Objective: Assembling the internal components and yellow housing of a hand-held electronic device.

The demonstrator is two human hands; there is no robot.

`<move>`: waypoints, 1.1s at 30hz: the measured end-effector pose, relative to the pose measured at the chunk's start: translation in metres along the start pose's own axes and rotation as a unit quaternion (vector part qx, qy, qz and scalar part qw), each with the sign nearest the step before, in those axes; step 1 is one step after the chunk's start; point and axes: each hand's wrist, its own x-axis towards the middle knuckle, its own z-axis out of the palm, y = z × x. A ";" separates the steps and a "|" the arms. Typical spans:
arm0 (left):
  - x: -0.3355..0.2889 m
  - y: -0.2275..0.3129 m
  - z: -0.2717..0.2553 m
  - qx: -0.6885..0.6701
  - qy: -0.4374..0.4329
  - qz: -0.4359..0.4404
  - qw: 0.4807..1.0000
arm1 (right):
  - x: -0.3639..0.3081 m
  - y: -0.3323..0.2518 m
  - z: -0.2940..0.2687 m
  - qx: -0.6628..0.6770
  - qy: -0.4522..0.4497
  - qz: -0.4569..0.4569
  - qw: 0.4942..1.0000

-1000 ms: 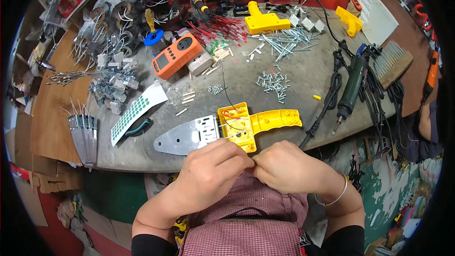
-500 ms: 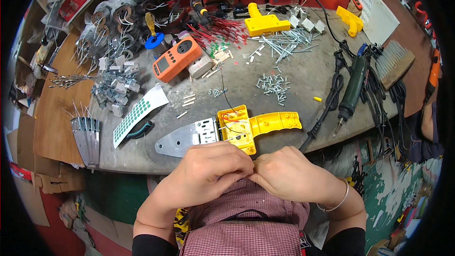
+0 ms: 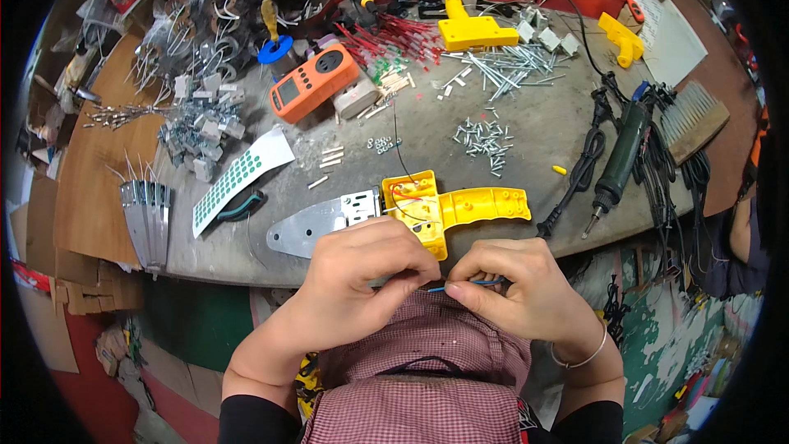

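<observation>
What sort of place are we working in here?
Probably a small assembly workshop: the worn grey bench holds an open yellow housing with wires inside, a pile of loose screws and what looks like a dark green electric screwdriver.

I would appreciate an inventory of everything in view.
Thin strand: one, blue, front centre
Open housing: one, yellow, front centre
Plate: one, silver, left of housing
Socket meter: one, orange, back left
Other housing pieces: two, yellow, back
Screws: many, silver, middle
Tool: one, dark green, right
Cables: several, black, right
Sheet: one, white, green dots, left
Metal blades: several, silver, left
Bench: one, grey, centre
Other clutter: uncounted, mixed, edges
Left hand: one, bare, front
Right hand: one, bare, front
</observation>
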 end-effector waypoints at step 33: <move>-0.029 -0.003 0.012 0.187 0.000 0.128 0.974 | -0.005 0.003 0.010 -0.021 -0.013 0.001 1.000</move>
